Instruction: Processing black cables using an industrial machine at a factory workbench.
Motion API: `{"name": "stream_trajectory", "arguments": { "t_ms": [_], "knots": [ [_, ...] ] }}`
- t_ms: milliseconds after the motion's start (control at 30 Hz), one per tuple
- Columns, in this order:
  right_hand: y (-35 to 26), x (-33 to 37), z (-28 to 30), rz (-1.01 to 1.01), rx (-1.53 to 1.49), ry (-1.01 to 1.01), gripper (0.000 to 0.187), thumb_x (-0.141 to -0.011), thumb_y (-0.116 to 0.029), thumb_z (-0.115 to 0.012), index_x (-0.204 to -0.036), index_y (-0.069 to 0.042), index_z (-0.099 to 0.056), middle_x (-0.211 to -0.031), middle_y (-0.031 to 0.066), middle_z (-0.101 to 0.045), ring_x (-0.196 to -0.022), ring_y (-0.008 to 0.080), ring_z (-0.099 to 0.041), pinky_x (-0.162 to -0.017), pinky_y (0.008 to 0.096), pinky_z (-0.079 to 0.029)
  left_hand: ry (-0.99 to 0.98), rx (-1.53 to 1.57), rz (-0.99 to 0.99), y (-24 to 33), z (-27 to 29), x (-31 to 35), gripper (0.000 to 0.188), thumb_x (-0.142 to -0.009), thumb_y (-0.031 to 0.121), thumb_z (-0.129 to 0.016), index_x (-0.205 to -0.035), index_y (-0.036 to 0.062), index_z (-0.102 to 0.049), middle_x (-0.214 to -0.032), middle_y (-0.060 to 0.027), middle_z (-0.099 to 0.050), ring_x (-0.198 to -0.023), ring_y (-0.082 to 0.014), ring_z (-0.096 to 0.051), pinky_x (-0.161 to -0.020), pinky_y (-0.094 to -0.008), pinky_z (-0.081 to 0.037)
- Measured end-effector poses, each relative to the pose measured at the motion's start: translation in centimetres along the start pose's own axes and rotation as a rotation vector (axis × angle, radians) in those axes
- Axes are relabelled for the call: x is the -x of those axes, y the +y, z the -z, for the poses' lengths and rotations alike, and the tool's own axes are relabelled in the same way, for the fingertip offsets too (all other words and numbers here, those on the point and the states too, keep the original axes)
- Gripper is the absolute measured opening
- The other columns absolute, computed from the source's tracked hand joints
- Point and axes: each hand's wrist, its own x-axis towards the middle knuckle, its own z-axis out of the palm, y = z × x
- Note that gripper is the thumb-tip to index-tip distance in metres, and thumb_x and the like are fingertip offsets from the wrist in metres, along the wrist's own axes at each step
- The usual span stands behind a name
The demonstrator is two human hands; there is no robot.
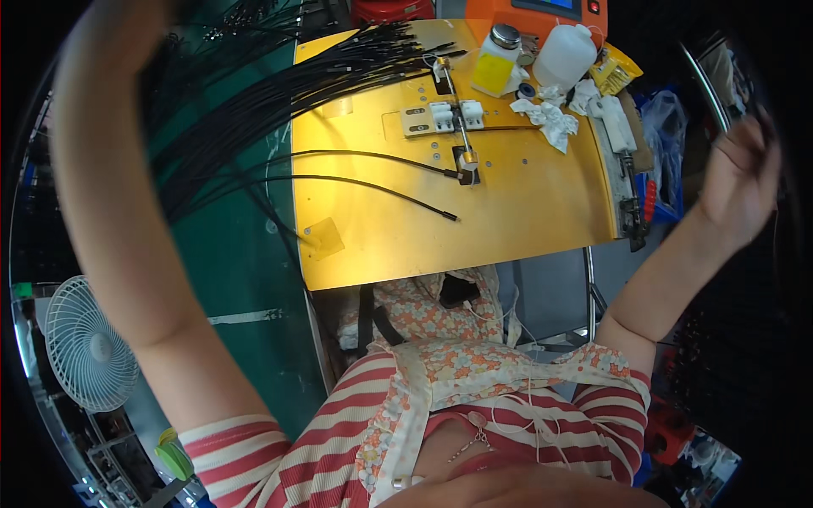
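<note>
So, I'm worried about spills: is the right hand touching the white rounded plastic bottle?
Apart. The head view shows a wide gap between the right hand and the bottle.

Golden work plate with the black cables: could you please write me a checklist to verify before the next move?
1. Right hand off the golden work plate: ok, raised beyond its right edge.
2. Left hand empty: cannot tell, blurred at top left.
3. Lower cable's tip apart from the metal rod: ok, gap visible.
4. Silver cap on the clear bottle: ok.
5. Crumpled tissues off the plate: not ok, lying at its upper right.
</note>
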Motion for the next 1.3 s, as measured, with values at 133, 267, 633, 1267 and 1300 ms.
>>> {"name": "stream_trajectory", "arguments": {
  "t_ms": [133, 267, 633, 1267, 1300],
  "knots": [
    [5.8, 2.2, 0.4, -0.303, 0.197, 0.031, 0.028, -0.098, -0.017, -0.051, -0.115, 0.004, -0.059, -0.1, 0.0136, -0.062, -0.092, 0.0158, -0.06, -0.085, 0.0257, -0.049, -0.208, -0.659, 0.07, -1.7, 6.0, 1.9, 0.039, -0.086, 0.037, -0.063, -0.11, 0.0084, -0.051, -0.103, -0.0059, -0.048, -0.098, -0.0196, -0.042, -0.088, -0.0343, -0.031],
    [15.8, 7.6, -4.7, -0.498, 0.323, -0.417, 0.026, -0.097, -0.016, -0.05, -0.112, -0.001, -0.065, -0.122, 0.0137, -0.061, -0.103, 0.0189, -0.063, -0.092, 0.0307, -0.048, -0.42, -0.943, 0.105, -4.0, 14.6, 7.7, 0.078, -0.072, 0.039, -0.079, -0.136, 0.0061, -0.047, -0.133, -0.0122, -0.05, -0.127, -0.0276, -0.045, -0.108, -0.0383, -0.032],
    [13.1, 10.4, -6.3, -0.39, 0.814, -0.781, 0.026, -0.085, -0.005, -0.063, -0.11, -0.001, -0.062, -0.102, 0.0135, -0.061, -0.094, 0.026, -0.062, -0.078, 0.0329, -0.052, -0.674, 0.01, 0.429, -11.2, -4.2, 11.7, 0.037, -0.089, 0.017, -0.065, -0.122, 0.0028, -0.058, -0.086, -0.0108, -0.067, -0.075, -0.0123, -0.057, -0.07, -0.0256, -0.048],
    [15.7, 8.0, -0.9, -0.49, 0.799, -0.408, 0.009, -0.082, 0.002, -0.065, -0.09, 0.001, -0.064, -0.075, 0.0103, -0.061, -0.064, 0.02, -0.06, -0.057, 0.0283, -0.046, -0.366, -0.474, -0.403, -13.8, -8.1, 6.0, 0.022, -0.075, 0.01, -0.071, -0.095, 0.0062, -0.066, -0.07, -0.0036, -0.053, -0.057, -0.0204, -0.056, -0.049, -0.0307, -0.045],
    [15.6, 8.3, -1.1, -0.522, 0.792, -0.393, 0.009, -0.081, 0.002, -0.066, -0.09, 0.001, -0.064, -0.074, 0.0102, -0.06, -0.063, 0.0207, -0.058, -0.056, 0.0291, -0.044, -0.365, -0.516, -0.445, -13.7, -8.0, 6.2, 0.023, -0.074, 0.011, -0.072, -0.096, 0.0067, -0.066, -0.069, -0.0031, -0.053, -0.056, -0.02, -0.056, -0.048, -0.0303, -0.045]
  ]
}}
